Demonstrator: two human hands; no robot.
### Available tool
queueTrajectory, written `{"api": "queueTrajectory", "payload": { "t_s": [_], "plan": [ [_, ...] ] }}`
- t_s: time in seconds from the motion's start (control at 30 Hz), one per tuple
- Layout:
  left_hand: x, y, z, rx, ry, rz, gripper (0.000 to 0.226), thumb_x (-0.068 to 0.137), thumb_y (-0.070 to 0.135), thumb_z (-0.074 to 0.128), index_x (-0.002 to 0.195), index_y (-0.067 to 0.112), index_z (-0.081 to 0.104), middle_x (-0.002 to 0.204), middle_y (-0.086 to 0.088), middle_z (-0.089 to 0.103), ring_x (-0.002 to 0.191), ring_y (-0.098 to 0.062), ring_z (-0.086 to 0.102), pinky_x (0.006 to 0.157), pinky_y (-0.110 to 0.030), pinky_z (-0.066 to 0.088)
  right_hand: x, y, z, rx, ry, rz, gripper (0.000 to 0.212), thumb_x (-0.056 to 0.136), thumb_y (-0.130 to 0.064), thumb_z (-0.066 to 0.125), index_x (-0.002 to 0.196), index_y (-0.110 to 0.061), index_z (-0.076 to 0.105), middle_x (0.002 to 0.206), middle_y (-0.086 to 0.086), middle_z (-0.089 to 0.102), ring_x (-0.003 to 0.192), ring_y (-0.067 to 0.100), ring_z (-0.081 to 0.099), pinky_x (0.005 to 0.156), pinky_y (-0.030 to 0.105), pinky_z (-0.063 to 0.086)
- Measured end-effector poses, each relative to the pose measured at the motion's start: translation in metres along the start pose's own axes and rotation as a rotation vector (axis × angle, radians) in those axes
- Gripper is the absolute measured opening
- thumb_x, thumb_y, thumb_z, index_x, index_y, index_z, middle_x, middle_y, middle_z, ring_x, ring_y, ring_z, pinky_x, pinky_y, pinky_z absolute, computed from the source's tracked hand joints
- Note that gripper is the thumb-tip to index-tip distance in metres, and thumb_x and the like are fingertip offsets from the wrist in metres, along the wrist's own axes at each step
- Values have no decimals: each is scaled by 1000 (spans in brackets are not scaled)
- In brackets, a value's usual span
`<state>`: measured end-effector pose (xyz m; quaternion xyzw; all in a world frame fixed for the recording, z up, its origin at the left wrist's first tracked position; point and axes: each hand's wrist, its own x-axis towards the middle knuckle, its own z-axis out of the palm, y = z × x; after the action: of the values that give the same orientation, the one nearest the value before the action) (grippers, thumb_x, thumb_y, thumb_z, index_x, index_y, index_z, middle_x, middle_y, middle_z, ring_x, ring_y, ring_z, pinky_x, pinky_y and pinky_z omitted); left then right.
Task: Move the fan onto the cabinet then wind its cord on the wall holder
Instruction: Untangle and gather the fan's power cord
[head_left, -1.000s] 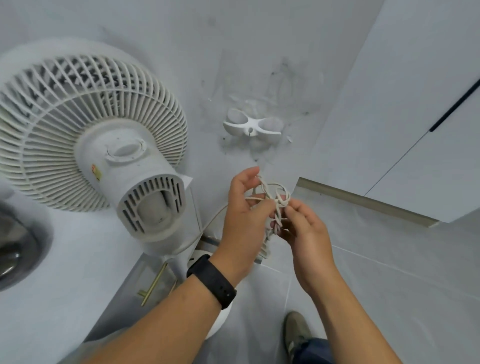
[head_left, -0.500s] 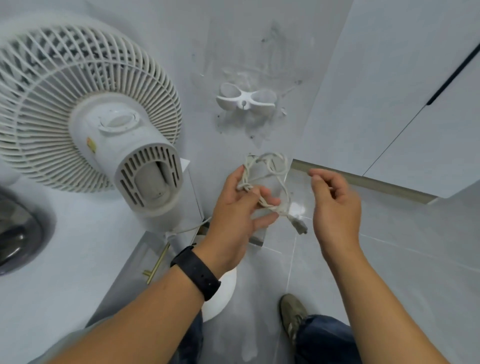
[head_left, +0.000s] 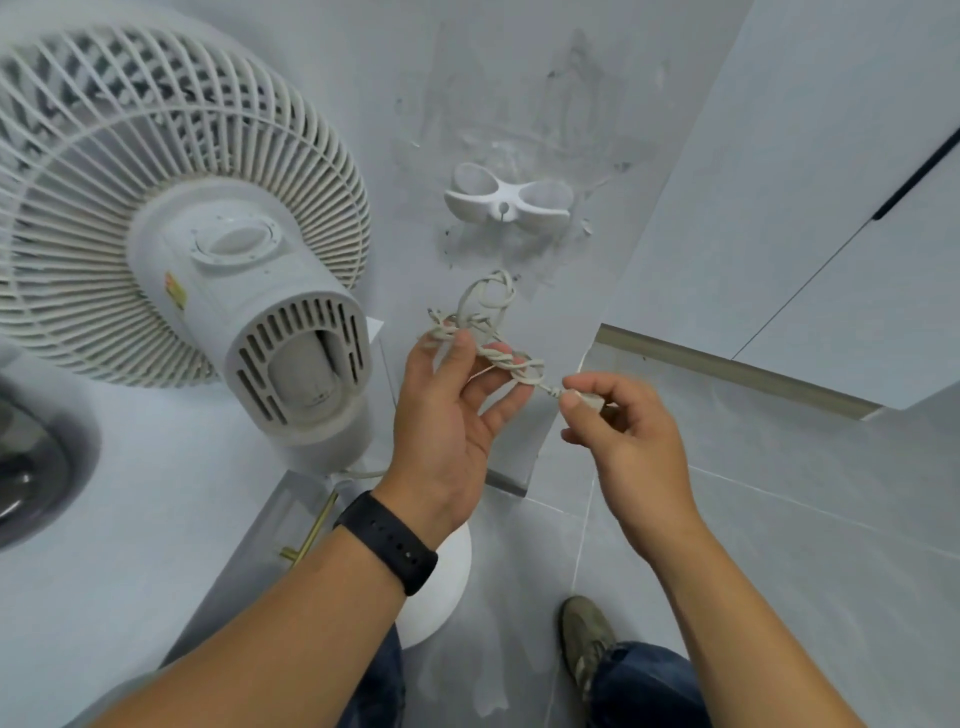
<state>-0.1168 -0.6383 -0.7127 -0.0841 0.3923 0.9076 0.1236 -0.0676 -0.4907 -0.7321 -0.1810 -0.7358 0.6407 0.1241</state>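
Below the wall holder (head_left: 508, 200), left hand (head_left: 447, 415) grips the tangled cord (head_left: 485, 332); right hand (head_left: 623, 431) pinches its plug (head_left: 584, 401).

We look down into a pale grey room. The wall (head_left: 519, 78) ahead of us is grey and scuffed, with dull smears and small dark marks. To our right stand smooth light cupboard doors (head_left: 831, 182) with a thin dark handle slot (head_left: 919, 171) and a beige strip (head_left: 727, 369) along their lower edge. Below us the floor (head_left: 779, 545) is laid in large grey tiles with fine pale joints. At the far left edge we see a dark round basin (head_left: 31, 467) set into a light surface (head_left: 130, 519). The light is soft and even.
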Motion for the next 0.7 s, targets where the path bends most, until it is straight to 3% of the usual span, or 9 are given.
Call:
{"api": "queueTrajectory", "payload": {
  "t_s": [0.13,0.27,0.37,0.47,0.57,0.7],
  "plan": [
    [1,-1,0,55,2,-10,38,103,30,58,133,8,55,105,-10,73,100,-25,74,87,-39,60,-4,0,2,-81,1,-79,15,94,-25,74,97,-40,71,106,-10,60,87,21,68,81,25,54],
    [0,-4,1,129,-79,-9,50,99,15,63,146,7,46,115,-11,74,108,-27,72,94,-39,58,-5,-2,4,-10,82,-64,10,100,-27,66,103,-36,68,81,-2,62,78,15,70,66,10,47],
    [0,-5,4,79,-38,-24,59,96,7,67,149,16,42,111,-13,75,97,-26,74,90,-36,61,-6,-4,5,27,106,-84,11,102,-26,62,103,-36,66,77,-3,60,77,11,69,66,8,47],
    [-1,-6,3,94,132,13,52,95,1,65,137,22,44,93,-8,72,75,-19,71,74,-33,60,-6,-5,3,40,131,-119,16,105,-24,57,102,-38,64,76,2,60,74,6,68,71,14,50],
    [-2,-9,-2,410,266,206,37,93,3,64,114,27,46,80,2,55,61,-12,56,69,-32,52,-3,-6,-4,74,156,-126,19,106,-18,54,103,-35,63,75,-3,63,76,6,69,81,26,56],
    [-5,-2,-6,1064,91,687,31,87,13,70,113,26,59,107,8,51,99,-11,51,88,-17,42,2,-6,-11,154,138,-121,24,106,-9,53,98,-29,63,74,-13,68,81,8,70,82,23,55]
  ]
}}
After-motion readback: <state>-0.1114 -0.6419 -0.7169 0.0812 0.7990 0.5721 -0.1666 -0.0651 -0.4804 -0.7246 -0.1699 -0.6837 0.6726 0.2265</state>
